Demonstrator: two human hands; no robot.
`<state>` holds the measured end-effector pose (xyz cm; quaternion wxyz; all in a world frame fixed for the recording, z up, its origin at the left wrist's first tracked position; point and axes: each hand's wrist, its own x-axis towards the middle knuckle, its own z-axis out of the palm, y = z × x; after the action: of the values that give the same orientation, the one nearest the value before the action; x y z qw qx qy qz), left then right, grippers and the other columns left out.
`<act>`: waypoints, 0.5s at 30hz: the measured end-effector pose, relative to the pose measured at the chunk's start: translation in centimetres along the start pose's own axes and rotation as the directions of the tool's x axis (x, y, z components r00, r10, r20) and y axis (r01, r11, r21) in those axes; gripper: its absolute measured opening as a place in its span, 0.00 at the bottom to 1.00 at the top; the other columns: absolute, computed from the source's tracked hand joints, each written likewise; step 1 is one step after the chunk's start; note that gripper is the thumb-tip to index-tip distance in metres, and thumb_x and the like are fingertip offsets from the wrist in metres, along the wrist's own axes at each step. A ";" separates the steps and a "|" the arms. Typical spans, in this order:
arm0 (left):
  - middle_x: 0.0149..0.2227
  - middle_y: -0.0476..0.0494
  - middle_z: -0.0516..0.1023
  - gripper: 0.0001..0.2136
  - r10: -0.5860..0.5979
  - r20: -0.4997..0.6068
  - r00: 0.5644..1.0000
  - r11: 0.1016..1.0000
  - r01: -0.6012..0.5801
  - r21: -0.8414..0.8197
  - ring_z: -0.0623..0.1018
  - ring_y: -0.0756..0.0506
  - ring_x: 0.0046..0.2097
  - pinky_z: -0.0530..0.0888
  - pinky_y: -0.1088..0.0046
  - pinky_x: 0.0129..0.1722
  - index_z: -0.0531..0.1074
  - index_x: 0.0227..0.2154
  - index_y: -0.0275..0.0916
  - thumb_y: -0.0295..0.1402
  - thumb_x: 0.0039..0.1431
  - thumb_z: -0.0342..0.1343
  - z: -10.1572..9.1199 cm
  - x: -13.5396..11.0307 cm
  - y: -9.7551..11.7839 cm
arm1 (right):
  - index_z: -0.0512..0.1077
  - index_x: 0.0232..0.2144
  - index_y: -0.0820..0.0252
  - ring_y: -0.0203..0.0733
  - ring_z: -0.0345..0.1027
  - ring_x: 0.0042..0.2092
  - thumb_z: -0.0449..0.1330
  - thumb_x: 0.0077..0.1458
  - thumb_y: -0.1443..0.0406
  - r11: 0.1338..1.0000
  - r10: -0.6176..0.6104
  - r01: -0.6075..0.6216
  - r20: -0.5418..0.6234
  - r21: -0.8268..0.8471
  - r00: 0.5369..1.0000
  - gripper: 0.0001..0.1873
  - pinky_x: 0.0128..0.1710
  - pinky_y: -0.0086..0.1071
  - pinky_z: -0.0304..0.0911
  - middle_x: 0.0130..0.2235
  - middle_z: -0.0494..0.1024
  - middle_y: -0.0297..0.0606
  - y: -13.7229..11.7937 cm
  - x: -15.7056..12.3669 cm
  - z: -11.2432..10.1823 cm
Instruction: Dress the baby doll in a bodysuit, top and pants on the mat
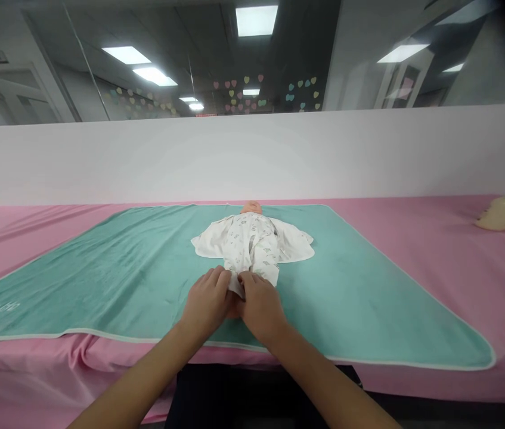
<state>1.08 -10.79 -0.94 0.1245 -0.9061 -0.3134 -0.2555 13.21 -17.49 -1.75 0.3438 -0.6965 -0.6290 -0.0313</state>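
A baby doll (252,209) lies on its back on a teal blanket (122,268), dressed in a white patterned garment (252,244) with the sleeves spread out. My left hand (207,304) and my right hand (261,307) sit side by side at the doll's feet. Both have their fingers curled and pinched on the lower hem of the garment's legs. The doll's feet are hidden under my hands.
The blanket lies on a pink sheet (435,250) that covers a long table with a white wall behind it. At the far right edge, another person's hand holds a cream bundle (502,211). Glass panes with heart stickers are above the wall.
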 end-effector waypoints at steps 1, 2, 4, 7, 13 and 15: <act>0.30 0.46 0.67 0.05 0.027 -0.012 1.000 1.000 -0.027 0.009 0.67 0.46 0.32 0.62 0.70 0.29 0.61 0.29 0.40 0.23 0.53 0.45 -0.4 -0.3 0.0 | 0.61 0.31 0.57 0.41 0.61 0.37 0.53 0.48 0.72 0.999 -0.015 0.014 -0.027 -0.040 1.000 0.08 0.35 0.34 0.53 0.33 0.70 0.35 -0.4 0.1 0.1; 0.30 0.46 0.68 0.06 0.055 -0.020 0.998 0.998 -0.055 0.019 0.66 0.46 0.32 0.62 0.70 0.30 0.62 0.30 0.39 0.22 0.53 0.45 -0.7 -0.6 0.1 | 0.61 0.32 0.57 0.42 0.61 0.37 0.53 0.48 0.72 0.997 -0.031 0.027 -0.048 -0.078 0.998 0.07 0.36 0.35 0.53 0.34 0.70 0.36 -0.8 0.1 0.1; 0.30 0.46 0.68 0.07 0.096 -0.022 0.995 0.995 -0.095 0.041 0.66 0.46 0.32 0.63 0.69 0.31 0.64 0.33 0.39 0.22 0.53 0.46 -1.3 -1.2 0.0 | 0.62 0.32 0.57 0.43 0.61 0.38 0.53 0.49 0.72 0.989 -0.058 0.047 -0.075 -0.142 0.995 0.07 0.37 0.37 0.53 0.35 0.69 0.38 -1.4 0.0 0.1; 0.31 0.44 0.69 0.07 0.094 -0.002 0.996 0.992 -0.093 0.086 0.66 0.45 0.32 0.63 0.69 0.31 0.65 0.32 0.39 0.23 0.53 0.46 -1.8 -2.1 -0.5 | 0.64 0.33 0.56 0.45 0.60 0.40 0.53 0.51 0.70 0.980 -0.100 0.082 -0.094 -0.180 0.991 0.06 0.38 0.39 0.54 0.37 0.69 0.39 -1.8 -0.8 0.4; 0.37 0.43 0.70 0.09 0.008 0.028 1.000 1.000 -0.008 0.025 0.68 0.44 0.37 0.65 0.68 0.35 0.65 0.36 0.40 0.23 0.53 0.46 -1.3 -2.3 -0.3 | 0.66 0.30 0.57 0.43 0.60 0.39 0.51 0.53 0.72 0.995 -0.094 0.087 -0.138 -0.054 0.986 0.07 0.39 0.38 0.54 0.35 0.70 0.37 -1.9 -2.5 1.4; 0.37 0.45 0.70 0.09 -0.030 0.072 0.997 0.999 0.033 -0.035 0.69 0.44 0.37 0.65 0.70 0.33 0.64 0.36 0.41 0.23 0.53 0.46 -1.1 -1.6 0.2 | 0.66 0.29 0.57 0.42 0.61 0.39 0.50 0.51 0.74 0.998 -0.036 0.044 -0.163 0.047 0.986 0.09 0.39 0.36 0.55 0.33 0.70 0.35 -2.1 -2.2 1.1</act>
<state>-0.30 -12.20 -0.94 0.0929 -0.9117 -0.3272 -0.2304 10.51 -18.85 -2.67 0.4107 -0.6700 -0.6134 -0.0789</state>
